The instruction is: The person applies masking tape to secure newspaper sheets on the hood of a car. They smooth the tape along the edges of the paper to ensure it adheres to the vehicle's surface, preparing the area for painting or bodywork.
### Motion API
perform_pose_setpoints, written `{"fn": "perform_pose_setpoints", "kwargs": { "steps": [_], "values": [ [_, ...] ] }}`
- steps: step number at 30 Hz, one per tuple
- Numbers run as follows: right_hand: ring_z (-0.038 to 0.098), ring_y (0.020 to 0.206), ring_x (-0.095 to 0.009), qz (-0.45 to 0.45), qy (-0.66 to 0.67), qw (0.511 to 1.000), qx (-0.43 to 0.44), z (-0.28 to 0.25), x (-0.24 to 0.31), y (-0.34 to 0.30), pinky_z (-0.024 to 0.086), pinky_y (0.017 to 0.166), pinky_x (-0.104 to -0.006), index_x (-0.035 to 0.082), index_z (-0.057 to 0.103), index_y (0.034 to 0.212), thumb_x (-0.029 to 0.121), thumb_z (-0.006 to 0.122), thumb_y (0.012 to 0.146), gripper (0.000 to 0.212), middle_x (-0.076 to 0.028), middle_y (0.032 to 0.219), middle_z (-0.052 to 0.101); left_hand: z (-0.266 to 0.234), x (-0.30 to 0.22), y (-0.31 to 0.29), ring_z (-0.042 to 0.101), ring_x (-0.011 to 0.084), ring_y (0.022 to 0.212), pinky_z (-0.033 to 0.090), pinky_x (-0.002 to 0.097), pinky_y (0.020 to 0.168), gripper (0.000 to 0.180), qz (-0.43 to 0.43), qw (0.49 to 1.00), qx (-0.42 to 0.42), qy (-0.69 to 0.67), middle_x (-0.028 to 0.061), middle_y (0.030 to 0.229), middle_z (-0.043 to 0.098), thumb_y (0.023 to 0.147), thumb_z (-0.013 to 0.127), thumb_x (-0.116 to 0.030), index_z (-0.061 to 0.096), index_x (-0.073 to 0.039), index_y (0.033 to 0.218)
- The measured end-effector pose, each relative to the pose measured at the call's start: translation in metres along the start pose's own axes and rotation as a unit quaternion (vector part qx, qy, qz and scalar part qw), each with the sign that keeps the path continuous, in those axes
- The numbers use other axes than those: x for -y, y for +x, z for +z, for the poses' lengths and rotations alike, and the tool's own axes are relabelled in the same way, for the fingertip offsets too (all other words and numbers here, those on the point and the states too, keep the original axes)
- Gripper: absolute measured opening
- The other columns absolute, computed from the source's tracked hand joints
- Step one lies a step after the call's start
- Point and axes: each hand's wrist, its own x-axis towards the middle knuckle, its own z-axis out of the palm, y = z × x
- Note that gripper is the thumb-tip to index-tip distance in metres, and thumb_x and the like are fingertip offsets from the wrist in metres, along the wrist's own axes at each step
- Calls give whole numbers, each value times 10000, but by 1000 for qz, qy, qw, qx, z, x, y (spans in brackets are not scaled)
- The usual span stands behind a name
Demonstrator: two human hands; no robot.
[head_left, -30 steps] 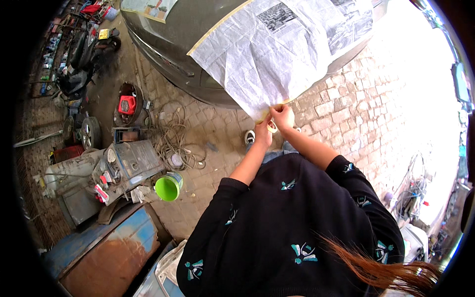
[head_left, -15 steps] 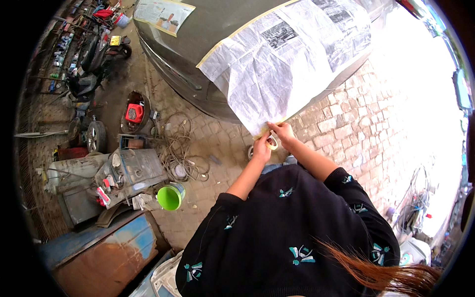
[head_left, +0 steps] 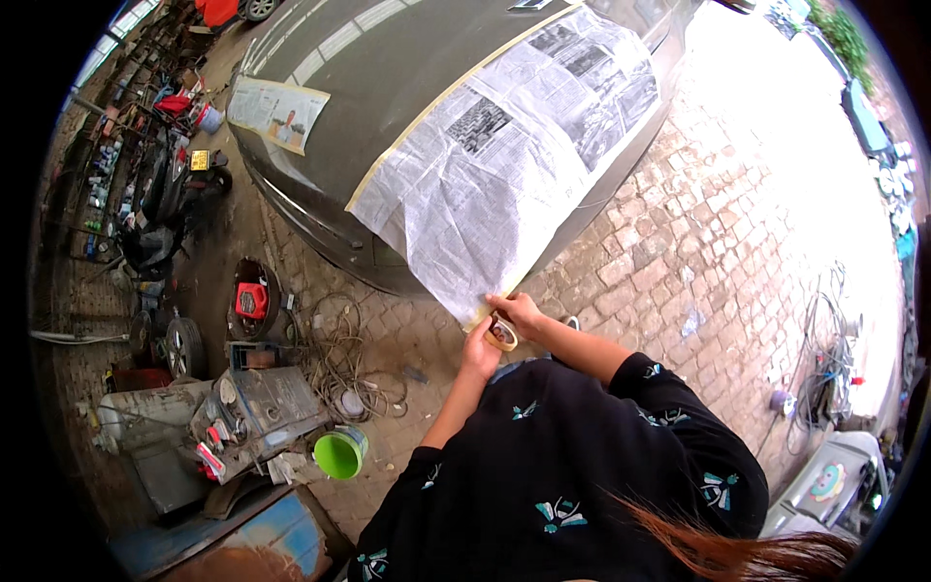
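A hard tug could tear the newspaper (head_left: 495, 194) overhanging the near edge of the car (head_left: 359, 78), since the right hand (head_left: 519, 310) pinches its corner while the left hand (head_left: 478, 355) seems to hold tape (head_left: 503, 336).

Daylight blows out the right, paving (head_left: 669, 242) washed to white up there. Left's way dimmer, scooter (head_left: 157, 206) kinda murky. Pale reflections streak the car (head_left: 383, 97); small print on the newspaper (head_left: 490, 189) is mush. Fisheye bends stuff near the rim, corners black.

A black sweater (head_left: 621, 461) carries scattered teal and white winged motifs (head_left: 560, 515).
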Motion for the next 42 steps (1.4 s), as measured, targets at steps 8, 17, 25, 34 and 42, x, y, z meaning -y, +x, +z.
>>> {"fn": "perform_pose_setpoints", "kwargs": {
  "steps": [8,17,25,34,42],
  "values": [
    [594,761,-134,-79,-47,996,-15,3,-4,4,478,703,-275,-59,668,955,325,789,775,441,-77,861,670,-23,2,5,518,132,679,421,276,601,147,21,987,-70,146,17,798,548,885,553,-83,554,-75,1032],
    [614,818,-151,68,-135,975,163,-43,-34,46,491,685,-285,-27,617,1148,265,735,830,447,-92,992,655,3,13,-9,609,159,683,451,271,538,380,64,925,-198,319,72,846,615,864,489,-66,431,26,1228],
    [617,691,-95,-238,-163,927,239,-70,87,-85,505,623,-275,-26,599,1115,23,523,888,245,-71,821,657,78,43,-23,596,134,783,449,237,663,631,251,872,26,420,98,1068,582,935,425,1,115,-39,1484],
    [605,951,-198,-449,-212,856,143,-128,189,-161,469,852,-330,37,624,1129,30,668,813,319,-94,1047,610,235,53,-44,561,140,789,476,269,721,704,267,809,166,497,168,1228,554,950,416,11,-15,-66,1501],
    [566,817,-262,-575,-341,743,28,-129,219,-158,439,725,-361,91,651,842,64,761,668,208,-67,861,617,273,36,-42,533,125,704,453,260,686,689,238,727,127,631,92,895,582,930,416,42,28,-22,1496]
  ]
}}
